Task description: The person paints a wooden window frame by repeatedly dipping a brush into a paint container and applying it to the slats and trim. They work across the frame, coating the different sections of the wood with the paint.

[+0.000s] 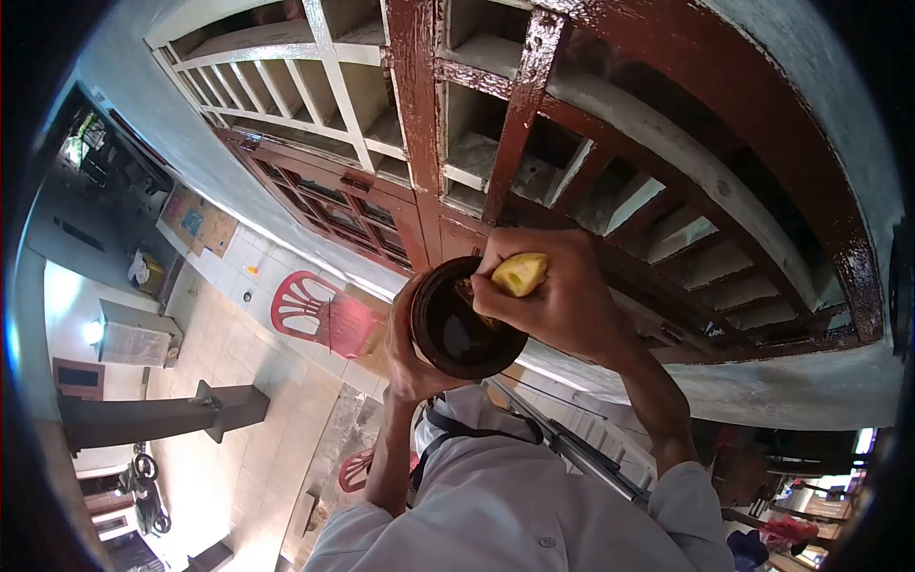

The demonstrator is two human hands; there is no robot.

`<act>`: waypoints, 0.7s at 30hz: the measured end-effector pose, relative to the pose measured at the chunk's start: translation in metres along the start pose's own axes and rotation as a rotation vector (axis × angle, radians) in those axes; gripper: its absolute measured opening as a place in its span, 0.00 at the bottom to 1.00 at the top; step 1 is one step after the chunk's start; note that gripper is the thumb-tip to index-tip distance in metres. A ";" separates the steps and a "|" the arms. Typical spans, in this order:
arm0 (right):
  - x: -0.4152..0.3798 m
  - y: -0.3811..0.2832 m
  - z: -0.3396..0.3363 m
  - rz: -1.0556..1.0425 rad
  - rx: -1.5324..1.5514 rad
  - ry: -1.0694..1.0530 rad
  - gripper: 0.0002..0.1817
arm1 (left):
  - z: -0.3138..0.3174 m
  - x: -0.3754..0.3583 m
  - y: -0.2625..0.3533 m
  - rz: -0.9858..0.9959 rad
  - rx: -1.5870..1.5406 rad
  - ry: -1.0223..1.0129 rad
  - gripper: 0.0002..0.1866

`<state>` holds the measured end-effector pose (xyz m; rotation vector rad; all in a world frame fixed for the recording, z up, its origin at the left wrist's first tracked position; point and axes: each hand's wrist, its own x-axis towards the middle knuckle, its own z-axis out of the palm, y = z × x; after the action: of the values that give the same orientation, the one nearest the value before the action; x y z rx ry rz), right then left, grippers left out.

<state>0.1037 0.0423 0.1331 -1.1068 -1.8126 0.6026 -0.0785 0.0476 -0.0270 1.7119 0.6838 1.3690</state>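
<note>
My left hand (pixel 408 348) is wrapped round the side of a paint can (pixel 472 355) with dark brown paint inside and smeared over its rim. In my right hand (pixel 562 291) is a paintbrush, its yellow handle (pixel 520 275) pointing up toward me. The fingers are closed on it at the can's rim, and its lower end is hidden by them and the can. Just beyond both hands stands a wooden window grille (pixel 515 124), partly coated in glossy brown and partly whitish.
A ladder (pixel 581 462) stands below me on the right. Far down on the tiled floor is a red plastic chair (pixel 319 310). A grey pillar (pixel 162 415) rises at left, and a motorbike (pixel 143 491) is parked at the lower left.
</note>
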 end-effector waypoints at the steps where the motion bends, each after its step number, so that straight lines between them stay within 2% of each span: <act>1: 0.000 0.002 0.000 -0.005 0.002 -0.005 0.06 | 0.001 -0.001 -0.002 -0.002 -0.010 0.008 0.65; 3: 0.002 0.006 0.000 -0.018 0.010 -0.016 0.06 | 0.001 -0.003 -0.005 -0.004 -0.025 0.028 0.65; 7: -0.005 0.005 -0.007 0.314 0.351 0.064 0.06 | 0.002 -0.003 -0.002 -0.105 -0.148 0.063 0.66; 10: -0.009 0.008 -0.004 0.376 0.524 0.242 0.05 | 0.000 0.000 -0.005 -0.110 -0.148 0.082 0.67; 11: -0.011 0.011 0.000 0.335 0.547 0.250 0.05 | 0.003 0.003 -0.002 -0.113 -0.166 0.098 0.66; 15: -0.024 0.019 0.010 0.485 0.594 0.391 0.06 | -0.002 0.000 -0.009 -0.117 -0.114 0.093 0.64; 18: -0.029 0.022 0.018 0.528 0.710 0.605 0.06 | -0.002 0.001 -0.011 -0.153 -0.136 0.061 0.65; 19: -0.036 0.028 0.013 0.634 0.772 0.552 0.09 | -0.003 -0.001 -0.014 -0.164 -0.141 0.067 0.64; 21: -0.036 0.029 0.017 0.721 0.876 0.739 0.07 | -0.004 -0.004 -0.017 -0.187 -0.152 0.081 0.64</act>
<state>0.1084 0.0252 0.0872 -1.1006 -0.3764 1.0779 -0.0820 0.0544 -0.0432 1.4430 0.7456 1.3287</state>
